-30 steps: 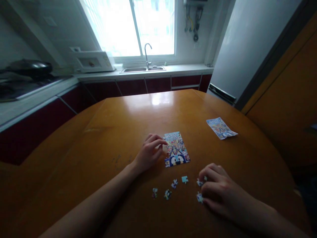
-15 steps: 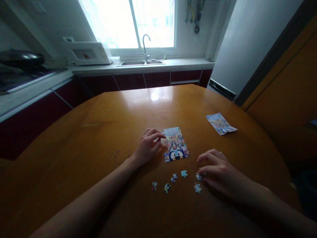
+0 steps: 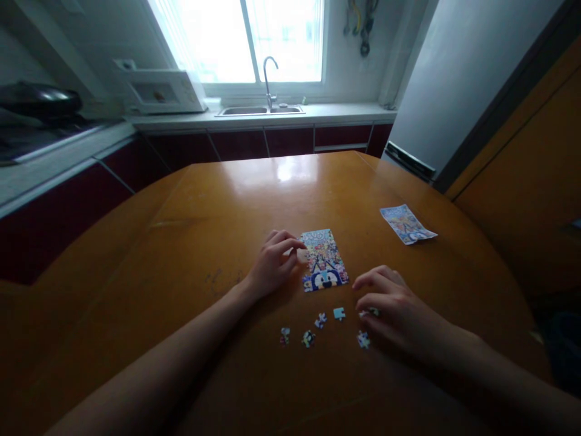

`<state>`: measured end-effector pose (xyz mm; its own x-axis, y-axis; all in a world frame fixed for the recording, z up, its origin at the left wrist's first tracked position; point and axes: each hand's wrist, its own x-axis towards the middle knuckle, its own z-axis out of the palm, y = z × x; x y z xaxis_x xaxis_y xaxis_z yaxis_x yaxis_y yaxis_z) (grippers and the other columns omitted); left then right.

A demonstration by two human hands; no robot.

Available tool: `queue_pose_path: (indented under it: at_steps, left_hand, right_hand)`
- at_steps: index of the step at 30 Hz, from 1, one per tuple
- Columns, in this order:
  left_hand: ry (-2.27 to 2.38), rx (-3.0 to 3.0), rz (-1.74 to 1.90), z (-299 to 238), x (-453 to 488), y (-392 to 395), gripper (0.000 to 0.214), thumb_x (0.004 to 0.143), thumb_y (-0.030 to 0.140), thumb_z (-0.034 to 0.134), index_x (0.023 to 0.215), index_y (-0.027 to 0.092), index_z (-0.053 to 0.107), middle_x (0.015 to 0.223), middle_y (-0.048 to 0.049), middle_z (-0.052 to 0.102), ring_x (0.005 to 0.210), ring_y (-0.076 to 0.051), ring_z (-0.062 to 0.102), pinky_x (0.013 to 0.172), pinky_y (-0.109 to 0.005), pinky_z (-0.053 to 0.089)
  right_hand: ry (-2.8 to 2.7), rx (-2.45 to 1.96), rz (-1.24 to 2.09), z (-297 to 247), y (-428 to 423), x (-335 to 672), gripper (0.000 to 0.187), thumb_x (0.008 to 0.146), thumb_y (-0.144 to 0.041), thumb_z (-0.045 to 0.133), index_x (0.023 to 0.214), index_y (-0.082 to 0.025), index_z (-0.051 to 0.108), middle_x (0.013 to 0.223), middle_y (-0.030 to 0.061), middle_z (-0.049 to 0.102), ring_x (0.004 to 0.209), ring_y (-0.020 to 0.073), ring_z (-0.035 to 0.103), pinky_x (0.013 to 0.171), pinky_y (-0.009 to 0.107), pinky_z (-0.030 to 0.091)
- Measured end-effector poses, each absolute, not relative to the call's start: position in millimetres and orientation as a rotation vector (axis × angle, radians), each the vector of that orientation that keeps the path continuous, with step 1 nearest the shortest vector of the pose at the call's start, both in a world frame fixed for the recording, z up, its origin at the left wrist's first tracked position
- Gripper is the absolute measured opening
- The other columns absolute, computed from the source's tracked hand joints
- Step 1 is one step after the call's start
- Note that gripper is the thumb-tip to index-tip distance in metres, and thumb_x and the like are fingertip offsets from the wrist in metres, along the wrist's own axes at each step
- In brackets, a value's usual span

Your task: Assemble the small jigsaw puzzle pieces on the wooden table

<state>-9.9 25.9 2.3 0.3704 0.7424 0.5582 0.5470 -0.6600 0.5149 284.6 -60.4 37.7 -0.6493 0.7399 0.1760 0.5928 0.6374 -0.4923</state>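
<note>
A nearly complete jigsaw puzzle (image 3: 323,260) with a blue cartoon dog lies on the table. My left hand (image 3: 276,261) rests at its left edge, fingers loosely stretched and apart, fingertips touching the border. To the lower right, my right hand (image 3: 393,303) hovers low with fingers bent and spread. Beneath its index finger and thumb, a puzzle piece (image 3: 374,311) is partly hidden. Loose pieces lie in front of the puzzle: a pale blue piece (image 3: 339,313), a purplish piece (image 3: 321,320), a dark-patterned piece (image 3: 308,338), a mixed-colour piece (image 3: 284,336) and a bluish-white piece (image 3: 363,339).
A creased printed sheet (image 3: 407,224) lies at the right of the wooden table (image 3: 227,212). Beyond the table are a counter with a sink (image 3: 245,111), a white microwave (image 3: 158,92) and a pan (image 3: 40,100) on the stove. A fridge (image 3: 472,79) stands at the right.
My right hand has shifted slightly left and up, covering more of the pieces beneath it. The left hand stays at the puzzle's edge. The view has tilted slightly.
</note>
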Motion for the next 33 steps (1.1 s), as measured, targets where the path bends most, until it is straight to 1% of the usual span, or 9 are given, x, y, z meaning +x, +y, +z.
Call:
queue_pose_path:
  at_steps: [4, 6, 12, 15, 17, 21, 24, 28, 33]
  left_hand:
    - [1.158, 2.393, 1.169, 2, -9, 25, 0.02, 0.091, 0.011, 0.053, 0.094, 0.02, 0.071, 0.09, -0.0055, 0.064, 0.092, -0.021, 0.054, 0.082, -0.037, 0.045]
    - [1.164, 2.394, 1.171, 2, -9, 25, 0.02, 0.091, 0.011, 0.053, 0.094, 0.02, 0.071, 0.09, -0.0055, 0.064, 0.092, -0.021, 0.054, 0.082, -0.038, 0.046]
    - [1.18, 2.381, 1.155, 4, -8, 23, 0.022, 0.09, 0.011, 0.052, 0.093, 0.02, 0.072, 0.089, -0.0056, 0.064, 0.092, -0.021, 0.055, 0.084, -0.039, 0.046]
    - [1.181, 2.381, 1.152, 3, -9, 23, 0.021, 0.09, 0.011, 0.052, 0.093, 0.02, 0.071, 0.09, -0.0054, 0.065, 0.093, -0.021, 0.055, 0.085, -0.039, 0.047]
    - [1.185, 2.378, 1.16, 2, -9, 23, 0.021, 0.09, 0.011, 0.053, 0.094, 0.02, 0.071, 0.091, -0.0052, 0.065, 0.093, -0.021, 0.055, 0.085, -0.039, 0.047]
    - [1.187, 2.365, 1.15, 1, -10, 24, 0.022, 0.089, 0.01, 0.053, 0.093, 0.021, 0.072, 0.09, -0.0053, 0.064, 0.093, -0.021, 0.055, 0.085, -0.039, 0.047]
    - [1.173, 2.363, 1.121, 2, -11, 24, 0.023, 0.086, 0.009, 0.054, 0.086, 0.021, 0.073, 0.087, -0.0047, 0.063, 0.091, -0.021, 0.055, 0.083, -0.038, 0.047]
    - [1.161, 2.383, 1.049, 6, -12, 23, 0.024, 0.082, 0.01, 0.054, 0.069, 0.021, 0.071, 0.079, -0.0033, 0.061, 0.084, -0.02, 0.055, 0.078, -0.037, 0.047]
    - [1.085, 2.365, 0.95, 11, -10, 21, 0.028, 0.08, 0.01, 0.05, 0.062, 0.02, 0.068, 0.071, -0.0033, 0.058, 0.078, -0.019, 0.052, 0.071, -0.034, 0.045]
  right_hand:
    - [-2.536, -0.931, 0.545, 35, -56, 254, 0.016, 0.088, -0.02, 0.066, 0.101, -0.026, 0.074, 0.121, 0.0081, 0.064, 0.117, 0.0278, 0.048, 0.098, 0.047, 0.039]
    - [-2.572, -0.875, 0.543, 31, -52, 242, 0.017, 0.089, -0.021, 0.066, 0.103, -0.027, 0.074, 0.123, 0.0071, 0.063, 0.116, 0.0272, 0.048, 0.099, 0.046, 0.037]
    - [-2.63, -0.805, 0.59, 25, -41, 229, 0.009, 0.092, -0.022, 0.063, 0.092, -0.026, 0.072, 0.115, 0.0028, 0.065, 0.11, 0.0235, 0.05, 0.098, 0.043, 0.034]
    - [-2.63, -0.773, 0.646, 30, -36, 229, 0.004, 0.089, -0.022, 0.066, 0.087, -0.023, 0.068, 0.114, 0.0029, 0.065, 0.111, 0.0225, 0.05, 0.098, 0.042, 0.035]
    - [-2.611, -0.765, 0.664, 33, -28, 229, 0.003, 0.087, -0.022, 0.068, 0.084, -0.023, 0.066, 0.115, 0.0033, 0.065, 0.112, 0.0227, 0.05, 0.097, 0.041, 0.035]
    - [-2.462, -0.854, 0.586, 30, 3, 226, 0.005, 0.086, -0.024, 0.071, 0.083, -0.024, 0.067, 0.112, 0.003, 0.065, 0.113, 0.0235, 0.05, 0.099, 0.042, 0.035]
    - [-2.371, -0.911, 0.513, 22, 24, 221, 0.005, 0.085, -0.025, 0.072, 0.083, -0.024, 0.068, 0.11, 0.003, 0.065, 0.111, 0.0237, 0.05, 0.097, 0.042, 0.035]
    - [-2.366, -0.903, 0.515, 13, 34, 215, 0.004, 0.084, -0.025, 0.073, 0.082, -0.024, 0.07, 0.108, 0.0028, 0.065, 0.11, 0.0231, 0.051, 0.096, 0.042, 0.035]
    - [-2.387, -0.897, 0.563, 10, 27, 209, 0.005, 0.084, -0.024, 0.073, 0.082, -0.023, 0.069, 0.106, 0.003, 0.066, 0.109, 0.0234, 0.051, 0.096, 0.042, 0.035]
